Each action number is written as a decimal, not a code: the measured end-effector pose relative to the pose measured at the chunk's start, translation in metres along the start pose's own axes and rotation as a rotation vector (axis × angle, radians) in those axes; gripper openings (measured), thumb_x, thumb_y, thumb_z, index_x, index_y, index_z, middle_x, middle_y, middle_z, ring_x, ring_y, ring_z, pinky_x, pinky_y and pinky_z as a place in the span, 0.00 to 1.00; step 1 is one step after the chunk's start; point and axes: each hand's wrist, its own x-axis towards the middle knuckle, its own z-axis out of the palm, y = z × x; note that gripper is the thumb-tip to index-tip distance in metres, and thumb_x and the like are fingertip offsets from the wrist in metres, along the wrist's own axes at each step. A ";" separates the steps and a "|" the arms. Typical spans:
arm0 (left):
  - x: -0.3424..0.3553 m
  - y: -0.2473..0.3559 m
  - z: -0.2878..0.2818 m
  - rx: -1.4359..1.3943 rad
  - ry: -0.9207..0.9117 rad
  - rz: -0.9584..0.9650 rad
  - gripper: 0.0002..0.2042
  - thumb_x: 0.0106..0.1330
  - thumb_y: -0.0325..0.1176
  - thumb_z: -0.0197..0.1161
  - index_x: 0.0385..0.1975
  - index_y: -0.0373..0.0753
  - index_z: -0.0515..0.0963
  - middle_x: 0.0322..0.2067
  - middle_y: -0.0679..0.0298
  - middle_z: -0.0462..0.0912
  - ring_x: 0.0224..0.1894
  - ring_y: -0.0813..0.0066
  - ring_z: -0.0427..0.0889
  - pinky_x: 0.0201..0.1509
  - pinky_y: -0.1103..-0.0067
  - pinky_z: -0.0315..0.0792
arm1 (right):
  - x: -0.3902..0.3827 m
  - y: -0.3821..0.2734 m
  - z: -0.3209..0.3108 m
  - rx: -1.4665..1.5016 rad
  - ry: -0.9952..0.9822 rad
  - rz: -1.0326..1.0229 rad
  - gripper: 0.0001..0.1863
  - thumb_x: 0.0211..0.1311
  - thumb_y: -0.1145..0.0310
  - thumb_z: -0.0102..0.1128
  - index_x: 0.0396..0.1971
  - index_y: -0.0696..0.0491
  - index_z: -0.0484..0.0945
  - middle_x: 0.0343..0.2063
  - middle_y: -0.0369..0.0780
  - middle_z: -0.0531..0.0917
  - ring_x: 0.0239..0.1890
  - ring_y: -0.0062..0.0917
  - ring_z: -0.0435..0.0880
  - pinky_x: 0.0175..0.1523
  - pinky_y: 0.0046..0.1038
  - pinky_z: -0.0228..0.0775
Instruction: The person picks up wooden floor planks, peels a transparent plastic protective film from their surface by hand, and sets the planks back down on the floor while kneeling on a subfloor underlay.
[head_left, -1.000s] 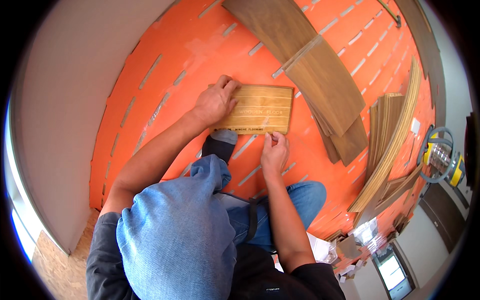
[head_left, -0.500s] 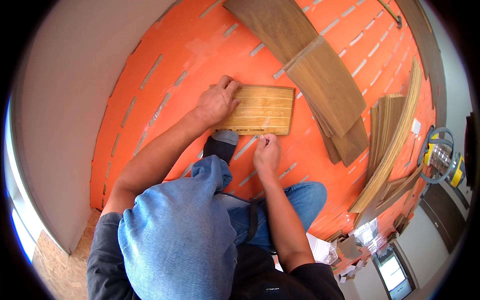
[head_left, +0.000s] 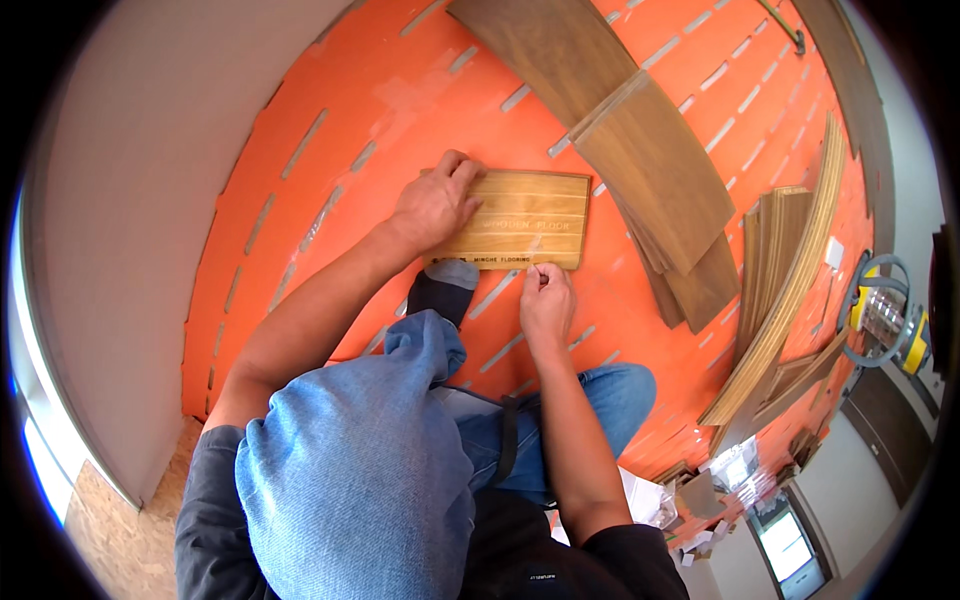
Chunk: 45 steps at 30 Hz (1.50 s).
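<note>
A short piece of wooden floor plank (head_left: 530, 205) lies in front of me with its pale, grooved, printed face up. My left hand (head_left: 438, 208) grips its left end, fingers bent over the wood and covering that part. At the plank's near edge, toward the right corner, my right hand (head_left: 547, 302) is closed in a pinch. Whatever its fingertips hold is too small to make out. My socked foot (head_left: 441, 290) is against the near edge, below my left hand.
Orange underlay (head_left: 390, 110) with grey slots covers the floor. Brown floor planks (head_left: 655, 165) overlap at the far right, with a leaning stack of boards (head_left: 772, 260) beyond. A hammer (head_left: 797, 38) lies at the top right; a yellow-and-grey machine (head_left: 885, 310) stands at the right wall.
My right hand has slid a little to the right along the plank's near edge, still pinched. My left hand and the plank stay in place.
</note>
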 end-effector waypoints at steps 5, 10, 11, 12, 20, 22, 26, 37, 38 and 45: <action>-0.001 0.001 -0.004 0.017 -0.013 -0.003 0.20 0.69 0.39 0.68 0.59 0.46 0.74 0.60 0.60 0.74 0.52 0.49 0.84 0.54 0.61 0.84 | 0.006 0.006 0.009 0.320 -0.071 0.223 0.14 0.72 0.63 0.65 0.36 0.61 0.83 0.25 0.40 0.83 0.30 0.28 0.84 0.40 0.32 0.77; -0.001 0.002 -0.004 0.005 -0.016 0.000 0.20 0.69 0.39 0.68 0.59 0.46 0.74 0.59 0.59 0.75 0.53 0.49 0.84 0.54 0.60 0.83 | 0.008 0.005 0.006 0.638 -0.256 0.448 0.14 0.74 0.63 0.64 0.37 0.61 0.82 0.22 0.33 0.78 0.25 0.17 0.75 0.32 0.23 0.70; -0.002 0.002 -0.004 -0.002 -0.014 0.000 0.20 0.69 0.39 0.68 0.59 0.46 0.74 0.59 0.59 0.75 0.53 0.49 0.84 0.54 0.60 0.83 | 0.007 0.001 0.002 0.707 -0.307 0.503 0.14 0.75 0.63 0.64 0.38 0.60 0.82 0.22 0.32 0.78 0.24 0.15 0.73 0.31 0.22 0.69; -0.002 0.002 -0.004 -0.009 -0.011 0.002 0.21 0.69 0.39 0.68 0.59 0.46 0.74 0.59 0.59 0.75 0.53 0.49 0.84 0.54 0.60 0.83 | 0.007 -0.004 0.000 0.754 -0.323 0.521 0.13 0.75 0.63 0.63 0.39 0.60 0.81 0.23 0.32 0.78 0.24 0.15 0.73 0.31 0.21 0.68; -0.001 -0.002 0.000 -0.013 -0.004 0.003 0.21 0.69 0.40 0.69 0.59 0.47 0.75 0.60 0.61 0.75 0.52 0.49 0.84 0.54 0.62 0.83 | 0.012 -0.028 -0.003 0.816 -0.463 0.456 0.07 0.79 0.66 0.57 0.40 0.53 0.77 0.31 0.33 0.79 0.30 0.16 0.77 0.35 0.21 0.71; 0.000 -0.003 0.001 -0.013 0.002 0.009 0.20 0.68 0.39 0.69 0.59 0.47 0.75 0.59 0.62 0.75 0.52 0.49 0.84 0.54 0.62 0.83 | 0.018 -0.025 -0.003 0.860 -0.458 0.443 0.08 0.79 0.66 0.57 0.40 0.55 0.77 0.30 0.34 0.80 0.29 0.17 0.77 0.36 0.21 0.73; -0.001 -0.004 0.001 -0.021 0.012 0.024 0.21 0.68 0.39 0.69 0.59 0.47 0.75 0.59 0.62 0.75 0.52 0.49 0.84 0.54 0.62 0.83 | 0.026 -0.021 0.002 0.936 -0.496 0.390 0.08 0.80 0.67 0.57 0.39 0.55 0.77 0.30 0.35 0.81 0.30 0.17 0.79 0.38 0.22 0.74; -0.004 -0.002 0.000 -0.027 -0.035 0.032 0.21 0.70 0.37 0.66 0.61 0.44 0.73 0.61 0.58 0.73 0.57 0.52 0.83 0.58 0.61 0.81 | 0.026 -0.032 0.013 1.022 -0.654 0.098 0.07 0.80 0.67 0.56 0.40 0.53 0.74 0.32 0.35 0.81 0.34 0.18 0.79 0.41 0.23 0.74; -0.004 -0.002 0.000 -0.035 -0.044 0.030 0.21 0.70 0.37 0.66 0.61 0.44 0.73 0.61 0.58 0.72 0.58 0.52 0.82 0.59 0.61 0.80 | 0.028 -0.035 0.012 1.067 -0.665 0.097 0.06 0.80 0.67 0.55 0.40 0.53 0.74 0.33 0.35 0.80 0.34 0.18 0.79 0.41 0.23 0.74; 0.000 -0.003 -0.011 -0.130 -0.112 -0.014 0.21 0.69 0.36 0.66 0.62 0.45 0.75 0.63 0.59 0.72 0.60 0.55 0.81 0.61 0.64 0.80 | 0.064 -0.096 -0.013 1.091 -0.503 0.003 0.06 0.79 0.68 0.58 0.41 0.54 0.76 0.32 0.35 0.81 0.34 0.18 0.80 0.41 0.25 0.75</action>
